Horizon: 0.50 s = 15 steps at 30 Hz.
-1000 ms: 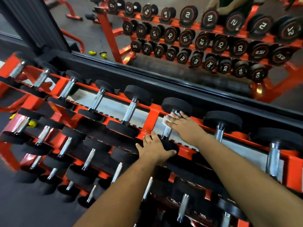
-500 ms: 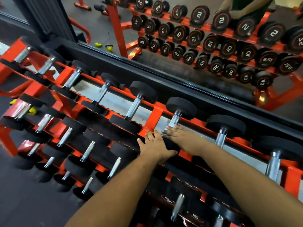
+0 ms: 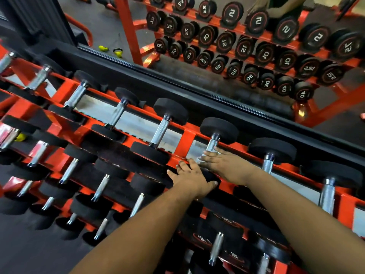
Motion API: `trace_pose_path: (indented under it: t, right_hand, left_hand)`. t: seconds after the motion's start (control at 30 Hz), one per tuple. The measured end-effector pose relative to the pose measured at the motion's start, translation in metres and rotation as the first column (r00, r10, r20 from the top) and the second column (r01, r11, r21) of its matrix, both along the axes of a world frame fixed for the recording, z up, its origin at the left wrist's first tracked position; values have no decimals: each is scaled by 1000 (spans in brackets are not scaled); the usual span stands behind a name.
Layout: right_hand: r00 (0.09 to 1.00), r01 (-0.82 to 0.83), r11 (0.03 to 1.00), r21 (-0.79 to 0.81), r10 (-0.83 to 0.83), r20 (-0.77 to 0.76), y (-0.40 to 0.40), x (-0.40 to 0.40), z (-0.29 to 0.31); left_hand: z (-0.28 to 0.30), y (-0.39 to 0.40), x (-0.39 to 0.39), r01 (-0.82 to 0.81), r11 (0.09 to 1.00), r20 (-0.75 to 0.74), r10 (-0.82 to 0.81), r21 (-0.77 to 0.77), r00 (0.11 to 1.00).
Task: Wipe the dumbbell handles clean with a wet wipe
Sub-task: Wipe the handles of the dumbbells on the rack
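The orange dumbbell rack (image 3: pixel 185 142) serves as the landmark, its top tier running from upper left down to lower right, with a lower tier in front of it. At the rack's left end several small dumbbells sit blurred, their chrome handles pointing up and away. Further along the top tier stands a dumbbell with a knurled handle (image 3: pixel 160 133), free of any hand. Just right of the rack's orange cross brace lies the dumbbell being cleaned (image 3: pixel 218 130): its far black head rests against the back rail, and its chrome handle (image 3: pixel 211 144) slopes down toward the person.

The left hand (image 3: pixel 192 179) rests on that dumbbell's near head (image 3: pixel 210 177), fingers spread over the black rubber and thumb hooked round its right edge, so this grip is closed on the head. Just beyond and to the right of it, the right hand (image 3: pixel 227 164) lies across the lower part of the handle, fingers extended to the left over a white wet wipe (image 3: pixel 201 158), which shows only as a pale scrap under the fingertips, against the handle; whether this grip curls round the bar cannot be told. The upper part of the handle stands bare above the fingers.

Right of this, two larger dumbbells (image 3: pixel 272 150) sit on the same tier. Behind the rack a mirror (image 3: pixel 217 62) reflects numbered dumbbell ends
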State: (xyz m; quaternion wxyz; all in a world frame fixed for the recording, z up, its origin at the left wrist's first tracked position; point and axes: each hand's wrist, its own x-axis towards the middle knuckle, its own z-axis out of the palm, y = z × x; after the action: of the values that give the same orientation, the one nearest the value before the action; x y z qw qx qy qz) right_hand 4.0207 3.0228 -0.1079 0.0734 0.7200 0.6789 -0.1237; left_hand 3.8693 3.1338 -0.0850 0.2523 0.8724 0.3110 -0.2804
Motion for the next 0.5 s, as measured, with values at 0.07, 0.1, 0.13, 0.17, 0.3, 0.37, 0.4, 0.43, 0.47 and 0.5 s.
trace_pose_path:
  t: [0.07, 0.1, 0.13, 0.17, 0.3, 0.37, 0.4, 0.43, 0.47, 0.5]
  right_hand:
    - [999, -28, 1000, 11, 28, 24, 23, -6, 2]
    - [997, -54, 999, -5, 54, 47, 33, -8, 3]
    - [994, -85, 996, -13, 86, 70, 39, -8, 3]
    - [988, -125, 992, -22, 126, 86, 38, -6, 2]
    - [978, -185, 982, 42, 180, 106, -10, 15, -10]
    - [980, -144, 986, 82, 131, 148, -19, 21, -7]
    - [980, -96, 991, 92, 78, 182, -13, 22, -5]
    - [975, -31, 993, 111, 5, 220, -4, 22, -5]
    - [969, 59, 991, 122, -86, 231, 7, 19, -3]
    - [960, 141, 980, 142, -170, 224, 15, 15, -5]
  left_hand:
    - [2, 1, 1, -12, 1000, -20, 12, -5, 1000]
    - [2, 0, 1, -19, 1000, -21, 19, -3, 1000]
    - [1, 0, 2, -25, 1000, -19, 25, -5, 1000]
    - [1, -2, 0, -36, 999, -13, 36, -11, 999]
    - [-1, -6, -4, -42, 999, 45, 41, 20, 998]
    - [-1, -5, -4, -40, 999, 47, 39, 21, 998]
    - [0, -4, -4, -43, 999, 44, 43, 13, 998]
    - [0, -4, -5, -53, 999, 40, 53, 4, 998]
    - [1, -4, -5, -60, 998, 41, 60, 0, 997]
    - [2, -4, -5, -64, 998, 45, 64, 0, 997]
